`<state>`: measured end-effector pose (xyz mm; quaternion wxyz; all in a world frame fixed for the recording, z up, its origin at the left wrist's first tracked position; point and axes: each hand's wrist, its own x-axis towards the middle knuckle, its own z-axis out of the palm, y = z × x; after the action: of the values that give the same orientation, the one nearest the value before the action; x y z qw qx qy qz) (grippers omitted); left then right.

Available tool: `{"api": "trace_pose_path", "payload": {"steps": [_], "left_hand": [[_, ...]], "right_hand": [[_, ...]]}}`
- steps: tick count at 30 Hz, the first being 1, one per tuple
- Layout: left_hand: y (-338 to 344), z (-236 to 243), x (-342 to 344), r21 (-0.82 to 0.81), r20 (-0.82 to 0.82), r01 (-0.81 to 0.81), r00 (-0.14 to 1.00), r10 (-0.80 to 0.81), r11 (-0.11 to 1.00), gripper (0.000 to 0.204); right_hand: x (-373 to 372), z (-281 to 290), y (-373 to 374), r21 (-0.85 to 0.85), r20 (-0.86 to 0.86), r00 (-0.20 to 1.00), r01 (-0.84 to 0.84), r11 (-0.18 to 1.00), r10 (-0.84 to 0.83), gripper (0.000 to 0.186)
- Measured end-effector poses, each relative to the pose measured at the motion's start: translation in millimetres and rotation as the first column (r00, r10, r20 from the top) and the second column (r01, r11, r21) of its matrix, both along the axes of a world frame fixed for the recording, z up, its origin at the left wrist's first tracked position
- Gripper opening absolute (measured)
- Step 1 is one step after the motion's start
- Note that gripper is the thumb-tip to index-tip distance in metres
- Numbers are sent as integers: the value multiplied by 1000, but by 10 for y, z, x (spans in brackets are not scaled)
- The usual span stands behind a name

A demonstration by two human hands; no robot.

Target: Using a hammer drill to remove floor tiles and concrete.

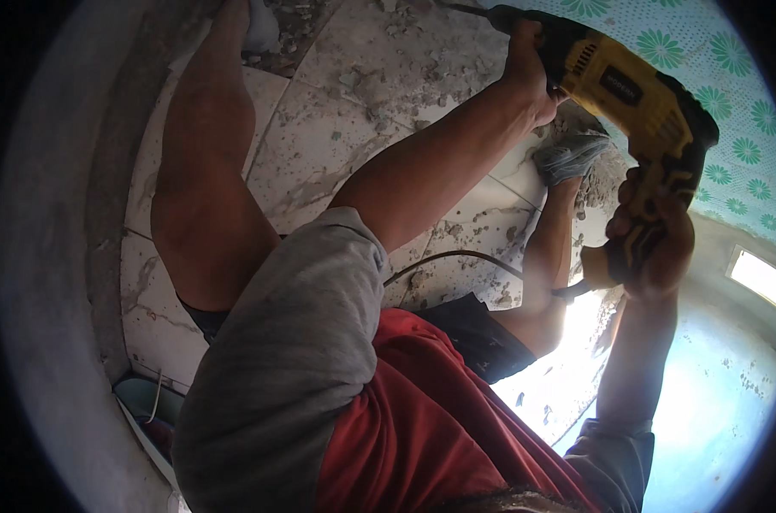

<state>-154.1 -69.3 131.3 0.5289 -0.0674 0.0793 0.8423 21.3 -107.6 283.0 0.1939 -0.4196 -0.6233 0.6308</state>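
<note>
A yellow and black power drill point(612, 100), apparently a rotary hammer, is held at a slant in the upper right, its thin bit point(456, 8) extending left to the top edge. My left hand point(529, 73) grips the front of the tool near its chuck. My right hand point(661, 244) is wrapped around the rear handle, from which a cord point(456, 254) hangs and curves left. Below the tool are white marbled tiles point(285, 137) strewn with grey rubble point(388, 51). Where the bit's tip touches, if anywhere, I cannot tell.
My bare legs are spread on the floor, the feet in grey socks or shoes. A green floral-patterned surface point(730, 111) rises at right, above a pale wall with a small bright opening point(751, 276). A greenish container point(140, 402) sits at lower left beside the grey wall.
</note>
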Motion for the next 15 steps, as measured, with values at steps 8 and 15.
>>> {"api": "trace_pose_path", "payload": {"steps": [8, 15], "left_hand": [[-65, -30, -34, -9, 53, 14, 998, -14, 1000, 45], [-339, -430, 92, 59, 41, 29, 999, -32, 998, 51]], "right_hand": [[15, -106, 14, -50, -20, 999, 36, 998, -37, 38], [248, -710, -613, 0, -45, 993, 111, 994, -111, 36]]}}
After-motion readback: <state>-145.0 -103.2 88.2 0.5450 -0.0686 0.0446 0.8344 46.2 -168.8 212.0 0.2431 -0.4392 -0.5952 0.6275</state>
